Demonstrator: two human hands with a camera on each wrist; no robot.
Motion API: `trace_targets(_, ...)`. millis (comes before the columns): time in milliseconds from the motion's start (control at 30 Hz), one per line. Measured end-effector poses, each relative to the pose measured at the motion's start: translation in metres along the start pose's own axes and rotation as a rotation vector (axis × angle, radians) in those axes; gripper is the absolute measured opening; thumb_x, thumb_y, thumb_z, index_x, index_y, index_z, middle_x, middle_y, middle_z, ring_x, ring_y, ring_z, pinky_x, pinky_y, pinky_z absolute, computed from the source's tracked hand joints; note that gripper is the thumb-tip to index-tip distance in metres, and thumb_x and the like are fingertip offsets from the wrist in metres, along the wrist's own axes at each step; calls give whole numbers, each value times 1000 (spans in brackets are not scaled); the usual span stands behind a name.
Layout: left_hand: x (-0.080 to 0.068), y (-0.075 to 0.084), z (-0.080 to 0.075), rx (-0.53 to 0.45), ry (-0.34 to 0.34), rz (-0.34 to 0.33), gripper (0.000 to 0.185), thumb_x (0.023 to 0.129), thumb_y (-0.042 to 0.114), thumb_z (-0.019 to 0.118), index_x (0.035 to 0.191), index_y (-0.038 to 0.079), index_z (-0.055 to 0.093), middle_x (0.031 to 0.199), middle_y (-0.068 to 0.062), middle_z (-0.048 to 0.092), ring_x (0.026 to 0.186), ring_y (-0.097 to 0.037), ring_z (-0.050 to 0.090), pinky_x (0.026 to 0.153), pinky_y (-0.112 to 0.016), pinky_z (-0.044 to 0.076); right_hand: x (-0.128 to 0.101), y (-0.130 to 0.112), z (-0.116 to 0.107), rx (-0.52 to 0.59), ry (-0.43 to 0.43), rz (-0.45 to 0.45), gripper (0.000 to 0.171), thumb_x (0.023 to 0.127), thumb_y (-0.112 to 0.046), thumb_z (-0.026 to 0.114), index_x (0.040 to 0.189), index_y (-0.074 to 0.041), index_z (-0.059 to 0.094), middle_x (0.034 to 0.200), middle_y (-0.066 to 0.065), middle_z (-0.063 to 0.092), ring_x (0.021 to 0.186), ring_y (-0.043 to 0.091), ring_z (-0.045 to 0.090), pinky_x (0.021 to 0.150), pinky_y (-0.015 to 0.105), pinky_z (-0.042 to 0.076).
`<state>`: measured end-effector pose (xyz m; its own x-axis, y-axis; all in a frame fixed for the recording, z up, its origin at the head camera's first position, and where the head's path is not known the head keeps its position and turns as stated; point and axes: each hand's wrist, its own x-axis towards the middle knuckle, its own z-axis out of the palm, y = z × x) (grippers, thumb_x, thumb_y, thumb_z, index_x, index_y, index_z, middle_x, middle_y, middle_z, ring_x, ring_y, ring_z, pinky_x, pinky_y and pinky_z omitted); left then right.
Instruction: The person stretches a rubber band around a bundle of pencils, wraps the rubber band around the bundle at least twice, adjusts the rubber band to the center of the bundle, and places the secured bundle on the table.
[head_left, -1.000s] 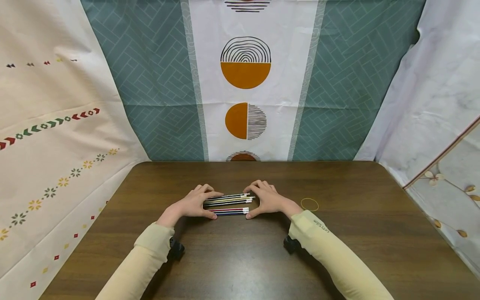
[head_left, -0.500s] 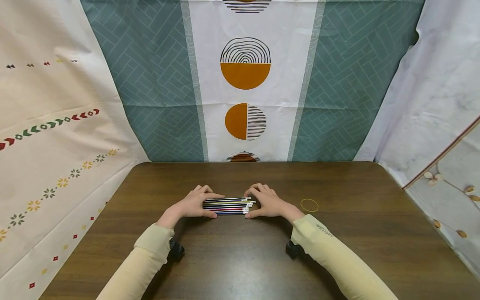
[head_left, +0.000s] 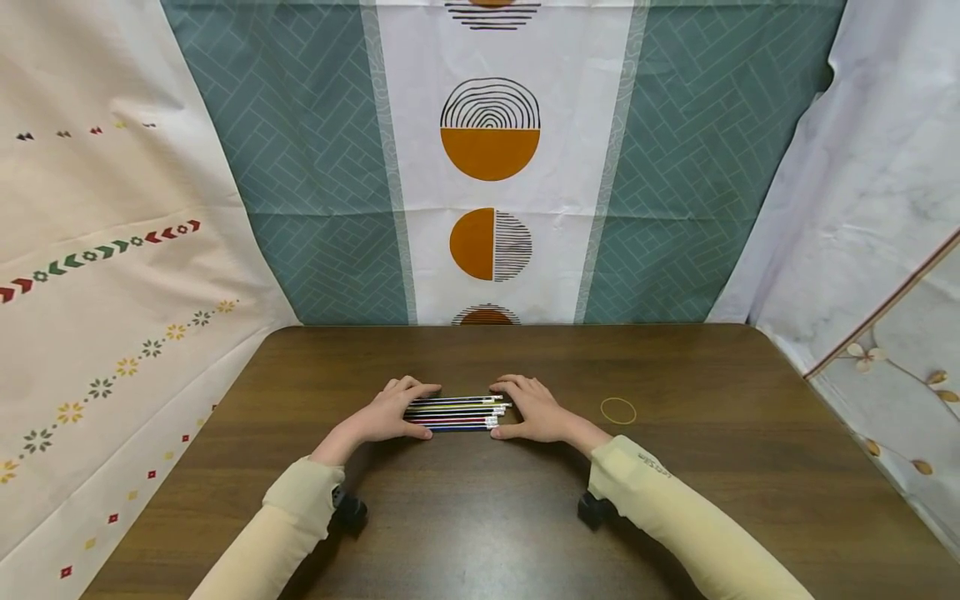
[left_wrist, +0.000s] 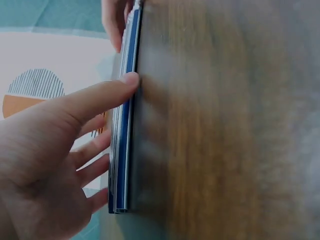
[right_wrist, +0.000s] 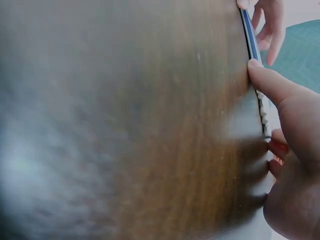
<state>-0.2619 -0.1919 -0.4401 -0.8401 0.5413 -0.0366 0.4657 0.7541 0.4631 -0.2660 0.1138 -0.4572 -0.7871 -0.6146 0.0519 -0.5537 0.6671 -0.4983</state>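
Several striped pencils (head_left: 453, 412) lie side by side on the wooden table in the head view, their white eraser ends to the right. My left hand (head_left: 384, 414) holds the bundle's left part, thumb along the near side and fingers at the far side. In the left wrist view the left thumb presses a blue pencil (left_wrist: 123, 155), with the fingers behind the row. At the eraser end my right hand (head_left: 531, 412) spans the pencils the same way. The right wrist view shows the right thumb (right_wrist: 267, 82) against the near pencil.
A yellow rubber band (head_left: 618, 411) lies on the table (head_left: 480, 517) to the right of the right hand. Patterned cloths hang behind the table and along both sides. A small black device (head_left: 349, 511) sits under each wrist.
The pencils, split in two groups a second ago, have been drawn together into one row. Since then, the fingers of both hands have lifted slightly away on the far side.
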Motion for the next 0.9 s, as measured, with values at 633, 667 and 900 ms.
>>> trace_targets(633,-16,-9,12,-311,122,-23,103,80,23,83,156,4,17,155,-23,34,145,-43,30,115,-62,23,-29,-21,19,-96,19,271,93,96,-58,52,157,0,11,166,19,6,155,36,3,120,62,-3)
trace_targets(667,-16,-8,13,-320,119,-26,103,80,23,83,156,4,16,156,-23,33,146,-43,28,116,-63,20,-29,-23,20,-102,17,279,92,97,-58,50,157,-1,11,166,18,6,155,36,2,120,62,-3)
trace_targets(900,-12,-1,19,-374,112,-40,103,79,18,83,156,2,16,159,-25,27,151,-46,12,118,-67,1,-26,-33,23,-123,6,300,87,99,-58,45,158,-3,11,166,18,6,155,37,3,119,65,-3)
